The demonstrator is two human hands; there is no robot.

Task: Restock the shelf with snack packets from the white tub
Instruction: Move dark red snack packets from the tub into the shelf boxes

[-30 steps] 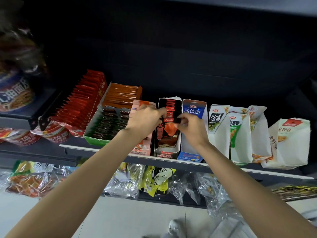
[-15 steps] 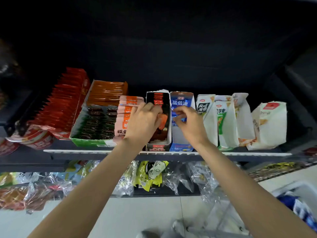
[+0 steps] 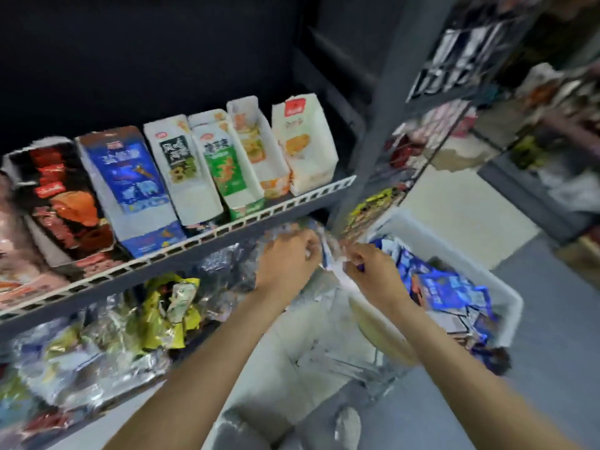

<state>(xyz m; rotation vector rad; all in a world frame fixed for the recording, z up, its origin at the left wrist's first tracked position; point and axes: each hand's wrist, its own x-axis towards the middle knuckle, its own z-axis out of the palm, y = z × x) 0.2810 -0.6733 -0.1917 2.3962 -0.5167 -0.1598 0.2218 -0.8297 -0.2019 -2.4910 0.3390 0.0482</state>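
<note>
Blue packets [image 3: 444, 287] lie heaped in the white tub [image 3: 506, 287] at lower right, beside the shelf [image 3: 207, 235]. I have both hands low by the tub's near corner: the left hand [image 3: 289, 261] and the right hand [image 3: 373, 271] have curled fingers at something pale and crinkly between them, but blur keeps me from telling whether they grip it. I'd judge this the fetching step. I'd gather a neat, same-facing stack before lifting, so it slides cleanly into the blue box [image 3: 130, 186].
</note>
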